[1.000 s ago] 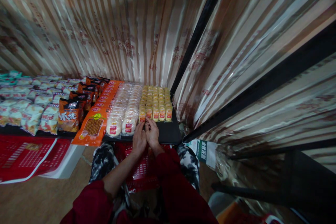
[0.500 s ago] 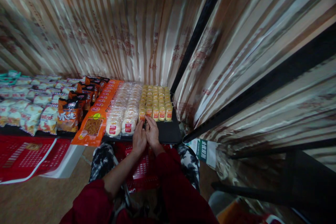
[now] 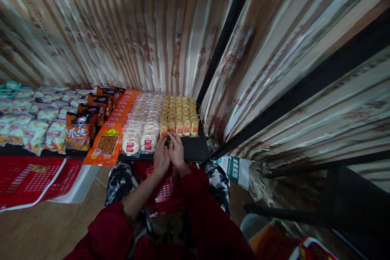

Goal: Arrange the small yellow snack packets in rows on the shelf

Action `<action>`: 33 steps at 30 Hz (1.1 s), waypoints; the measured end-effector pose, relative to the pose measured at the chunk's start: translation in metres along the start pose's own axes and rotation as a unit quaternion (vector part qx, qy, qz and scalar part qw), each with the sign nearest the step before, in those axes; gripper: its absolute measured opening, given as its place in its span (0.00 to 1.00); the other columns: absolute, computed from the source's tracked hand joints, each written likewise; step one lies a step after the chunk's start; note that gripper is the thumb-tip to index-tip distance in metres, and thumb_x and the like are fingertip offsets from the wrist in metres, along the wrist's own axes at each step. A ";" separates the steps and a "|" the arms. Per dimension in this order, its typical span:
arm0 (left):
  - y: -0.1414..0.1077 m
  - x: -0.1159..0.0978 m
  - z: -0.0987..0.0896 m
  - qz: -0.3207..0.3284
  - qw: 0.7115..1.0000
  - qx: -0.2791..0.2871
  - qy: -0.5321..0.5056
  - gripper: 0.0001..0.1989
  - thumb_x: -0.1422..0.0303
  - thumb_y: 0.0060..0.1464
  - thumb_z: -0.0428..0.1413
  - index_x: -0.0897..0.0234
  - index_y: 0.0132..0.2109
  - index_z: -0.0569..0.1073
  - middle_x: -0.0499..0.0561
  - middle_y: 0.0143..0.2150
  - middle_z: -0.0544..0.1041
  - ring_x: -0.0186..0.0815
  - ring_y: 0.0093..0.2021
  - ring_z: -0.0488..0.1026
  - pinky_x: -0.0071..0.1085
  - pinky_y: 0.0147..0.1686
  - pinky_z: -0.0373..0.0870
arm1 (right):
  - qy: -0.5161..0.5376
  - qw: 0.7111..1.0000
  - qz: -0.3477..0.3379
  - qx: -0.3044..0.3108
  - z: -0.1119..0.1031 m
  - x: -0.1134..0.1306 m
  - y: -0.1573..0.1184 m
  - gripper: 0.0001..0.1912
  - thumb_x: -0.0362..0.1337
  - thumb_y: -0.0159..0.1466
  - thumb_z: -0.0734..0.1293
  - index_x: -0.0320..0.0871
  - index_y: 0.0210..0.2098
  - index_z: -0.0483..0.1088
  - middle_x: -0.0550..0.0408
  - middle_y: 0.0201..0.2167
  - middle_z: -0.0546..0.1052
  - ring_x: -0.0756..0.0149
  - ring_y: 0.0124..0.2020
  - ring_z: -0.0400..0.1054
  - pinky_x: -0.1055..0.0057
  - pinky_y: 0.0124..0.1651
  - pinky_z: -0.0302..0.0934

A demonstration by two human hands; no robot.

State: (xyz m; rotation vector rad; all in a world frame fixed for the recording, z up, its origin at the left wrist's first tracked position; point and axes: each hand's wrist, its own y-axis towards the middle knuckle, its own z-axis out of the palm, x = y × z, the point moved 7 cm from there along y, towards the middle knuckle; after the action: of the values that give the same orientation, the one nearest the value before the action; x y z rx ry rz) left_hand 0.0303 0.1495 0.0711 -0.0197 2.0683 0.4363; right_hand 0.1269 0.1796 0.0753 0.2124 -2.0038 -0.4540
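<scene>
Small yellow wrapped snack cakes (image 3: 179, 115) stand in several columns at the right end of a black shelf (image 3: 196, 150). My left hand (image 3: 161, 157) is at the front of the leftmost column, fingers stretched forward against the end cake. Close beside it, my right hand (image 3: 176, 150) reaches with extended fingers to the front of the second column. Neither hand is wrapped around a pack, though the fingertips are small and dim. Left of the yellow cakes lie two rows of round white wrapped cakes (image 3: 148, 142) with red labels.
Further left are a long orange snack packet (image 3: 105, 146), orange-and-black bags (image 3: 77, 130) and white snack bags (image 3: 35, 134). Red baskets (image 3: 33, 176) sit below the shelf. A black post (image 3: 225, 44) rises at the right, before striped sheeting (image 3: 146, 28).
The view has shifted slightly. Both hands stay at the front of the two left yellow columns, with a small dark gap now showing between the fingertips.
</scene>
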 end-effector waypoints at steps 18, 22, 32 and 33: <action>-0.034 -0.009 -0.007 0.041 0.999 -0.006 0.032 0.14 0.77 0.52 0.43 0.65 0.41 0.70 0.55 0.40 0.71 0.37 0.44 0.68 0.39 0.48 0.67 | 0.029 0.999 -0.005 -0.024 -0.017 0.013 -0.039 0.20 0.25 0.56 0.54 0.43 0.39 0.74 0.51 0.36 0.75 0.67 0.39 0.69 0.71 0.44 0.65; -0.048 -0.012 -0.007 0.064 0.998 0.001 0.018 0.14 0.77 0.52 0.42 0.64 0.40 0.70 0.54 0.38 0.70 0.36 0.42 0.68 0.36 0.46 0.67 | 0.025 0.999 -0.027 -0.033 -0.021 0.010 -0.055 0.20 0.24 0.55 0.54 0.43 0.36 0.73 0.52 0.34 0.75 0.67 0.37 0.69 0.71 0.42 0.65; -0.086 0.009 0.009 0.018 0.995 0.077 0.053 0.12 0.75 0.54 0.42 0.63 0.37 0.70 0.53 0.35 0.71 0.35 0.38 0.69 0.34 0.42 0.68 | -0.079 0.996 -0.032 0.023 -0.020 -0.017 -0.101 0.19 0.27 0.57 0.53 0.44 0.36 0.73 0.51 0.35 0.75 0.65 0.40 0.68 0.68 0.46 0.62; -0.089 0.013 0.013 0.000 0.993 0.101 0.066 0.13 0.75 0.55 0.42 0.64 0.38 0.70 0.53 0.36 0.71 0.36 0.39 0.70 0.34 0.42 0.68 | -0.091 0.995 -0.020 0.040 -0.018 -0.023 -0.105 0.18 0.27 0.58 0.54 0.44 0.36 0.73 0.51 0.35 0.75 0.64 0.40 0.68 0.67 0.47 0.61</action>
State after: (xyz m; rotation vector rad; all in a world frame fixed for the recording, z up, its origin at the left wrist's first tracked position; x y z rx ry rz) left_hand 0.0514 0.0724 0.0278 0.0753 2.2337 0.2285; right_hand 0.1488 0.0876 0.0207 0.2697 -2.2026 -0.4306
